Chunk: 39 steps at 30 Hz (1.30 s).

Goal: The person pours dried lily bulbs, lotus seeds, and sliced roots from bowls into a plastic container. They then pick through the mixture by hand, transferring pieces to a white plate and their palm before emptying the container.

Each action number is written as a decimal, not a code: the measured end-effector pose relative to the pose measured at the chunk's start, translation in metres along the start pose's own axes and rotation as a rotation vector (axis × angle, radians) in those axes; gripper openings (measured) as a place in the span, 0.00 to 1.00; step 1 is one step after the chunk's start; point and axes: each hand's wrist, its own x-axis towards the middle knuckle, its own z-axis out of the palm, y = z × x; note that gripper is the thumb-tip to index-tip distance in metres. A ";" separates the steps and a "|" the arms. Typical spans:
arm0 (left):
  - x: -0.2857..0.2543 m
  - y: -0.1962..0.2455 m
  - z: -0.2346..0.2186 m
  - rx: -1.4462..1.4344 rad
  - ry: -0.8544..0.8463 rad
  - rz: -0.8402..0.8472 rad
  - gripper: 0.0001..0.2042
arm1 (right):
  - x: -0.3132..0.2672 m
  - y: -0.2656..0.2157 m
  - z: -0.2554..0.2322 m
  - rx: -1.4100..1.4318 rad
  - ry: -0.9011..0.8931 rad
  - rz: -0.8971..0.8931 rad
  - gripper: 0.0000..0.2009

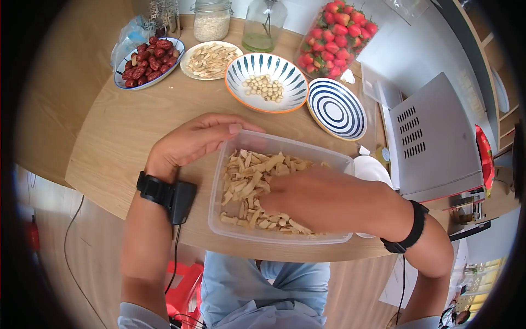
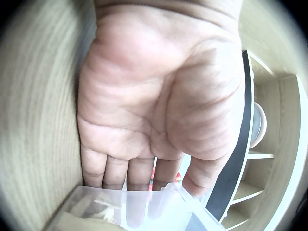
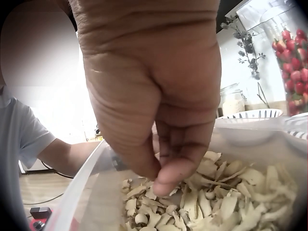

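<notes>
A clear plastic box point(image 1: 216, 219) of pale, dried slices point(image 1: 246, 175) stands at the table's front edge. At its far left corner, my left hand point(image 1: 194, 140) touches the outside. Its fingers point(image 2: 140, 171) extend straight behind the clear wall, with the thumb by the rim. My right hand point(image 1: 323, 200) reaches down inside the box, among the slices. In the right wrist view its fingers are curled, and the thumb tip point(image 3: 166, 186) meets them just over the slices. Nothing shows between them; the far fingertips are partly hidden.
Behind the box stand plates of red dates point(image 1: 148, 63), dried slices point(image 1: 211, 60) and pale round seeds point(image 1: 266, 88), plus a blue-ringed plate point(image 1: 335, 109). A container of strawberries point(image 1: 339, 41) and glass jars point(image 1: 212, 22) line the wall. A grey appliance point(image 1: 438, 137) is at right.
</notes>
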 end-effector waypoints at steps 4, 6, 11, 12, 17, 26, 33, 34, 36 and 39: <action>0.001 0.001 0.001 -0.002 0.005 -0.018 0.24 | -0.006 0.000 0.012 0.049 -0.230 -0.009 0.07; 0.001 0.000 0.000 -0.001 -0.002 -0.016 0.24 | -0.010 0.006 0.023 0.064 -0.110 -0.086 0.07; 0.001 0.001 0.001 0.013 0.006 -0.017 0.25 | -0.002 -0.004 0.015 -0.137 -0.291 -0.044 0.07; 0.001 0.002 0.002 0.014 0.010 -0.022 0.25 | -0.002 -0.004 0.015 -0.175 -0.300 -0.062 0.07; -0.001 0.000 -0.001 0.006 0.012 -0.024 0.25 | 0.001 -0.001 0.016 -0.034 -0.169 -0.015 0.06; 0.000 0.001 0.002 -0.012 0.021 -0.006 0.24 | 0.016 0.029 -0.060 0.231 0.222 0.225 0.07; 0.000 0.001 0.001 -0.023 -0.001 -0.038 0.25 | 0.061 0.123 -0.043 -0.354 0.485 0.175 0.09; 0.000 0.001 0.001 -0.025 0.001 -0.039 0.25 | 0.060 0.120 -0.043 -0.341 0.533 0.189 0.09; 0.000 -0.001 0.001 0.003 0.013 -0.020 0.26 | 0.052 0.101 -0.044 -0.311 0.620 0.213 0.09; 0.001 -0.003 0.000 -0.017 0.007 -0.012 0.25 | 0.032 0.043 -0.060 -0.023 0.414 0.374 0.09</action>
